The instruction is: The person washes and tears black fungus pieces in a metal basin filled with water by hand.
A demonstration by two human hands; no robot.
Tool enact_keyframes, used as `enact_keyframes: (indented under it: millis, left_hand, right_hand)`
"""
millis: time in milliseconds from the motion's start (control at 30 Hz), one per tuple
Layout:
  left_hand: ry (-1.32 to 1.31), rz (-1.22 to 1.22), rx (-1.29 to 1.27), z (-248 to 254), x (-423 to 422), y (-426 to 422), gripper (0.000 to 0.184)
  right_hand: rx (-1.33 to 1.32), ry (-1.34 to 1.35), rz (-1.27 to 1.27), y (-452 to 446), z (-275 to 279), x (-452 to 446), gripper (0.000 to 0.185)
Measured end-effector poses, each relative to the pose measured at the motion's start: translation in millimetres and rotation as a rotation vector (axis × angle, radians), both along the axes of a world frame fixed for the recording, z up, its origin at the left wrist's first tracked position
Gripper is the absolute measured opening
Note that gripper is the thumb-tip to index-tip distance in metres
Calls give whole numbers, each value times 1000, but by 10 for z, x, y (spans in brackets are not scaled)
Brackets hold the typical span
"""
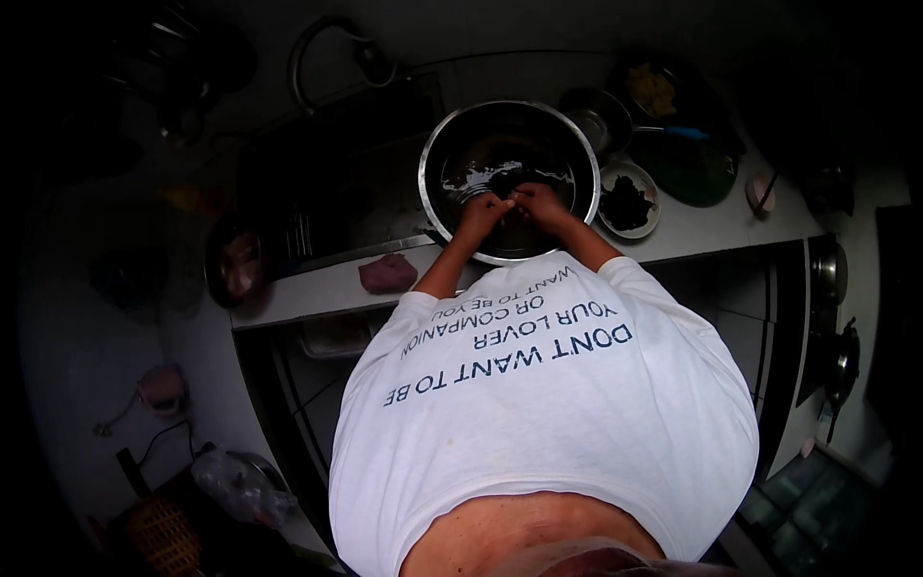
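Note:
A large metal basin (433, 216) stands on the counter, with dark liquid (524, 240) and something dark in it. Over the liquid, my left hand (486, 210) and my right hand (538, 204) meet, their fingertips pinched together. What they hold is too small and dark to make out. Just right of the basin sits a white bowl (653, 213) with dark pieces (625, 203) in it.
Left of the basin are a sink with a curved faucet (298, 72), a reddish cloth (387, 274) and a dark bowl (219, 264). Behind and right stand a pan (598, 120) with a blue handle (685, 133), a green board (697, 173) and yellow food (652, 91).

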State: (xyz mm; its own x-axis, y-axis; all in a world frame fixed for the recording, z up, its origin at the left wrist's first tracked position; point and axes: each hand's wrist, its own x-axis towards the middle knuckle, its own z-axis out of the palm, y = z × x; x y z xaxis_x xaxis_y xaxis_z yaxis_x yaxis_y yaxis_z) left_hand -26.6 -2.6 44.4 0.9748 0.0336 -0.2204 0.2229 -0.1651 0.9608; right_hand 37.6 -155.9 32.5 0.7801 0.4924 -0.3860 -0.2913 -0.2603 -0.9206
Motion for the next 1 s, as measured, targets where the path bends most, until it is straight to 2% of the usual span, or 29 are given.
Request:
enact_keyframes:
  millis: [100,133,233,333,433,467,533,733,933,1000]
  left_hand:
    - [216,150,-202,166,21,25,31]
    - [280,138,-209,79,37,50,40]
    - [375,226,-307,18,75,21,41]
    - [401,195,-514,26,73,66,38]
    - [337,212,-703,153,33,63,27]
    - [303,215,-761,183,13,70,24]
    - [235,171,-649,88,18,79,22]
    - [156,142,-596,134,2,79,21]
    - [167,119,-541,138,-19,77,15]
    - [171,98,-484,132,-28,76,12]
  right_hand:
    - [-416,-679,-88,-127,-110,197,17]
    - [-563,-759,-107,-173,-83,241,16]
    - [-904,-701,116,-257,-196,335,14]
    - [-508,-689,278,-227,-255,153,12]
    - [262,419,-24,-52,-179,92,10]
    - [340,484,-44,-44,-129,67,9]
    - [497,611,-93,-52,185,11,9]
    - [538,621,-142,-137,261,-16,11]
    - [371,479,-98,-21,440,-130,16]
    - [303,374,5,16,435,-132,17]
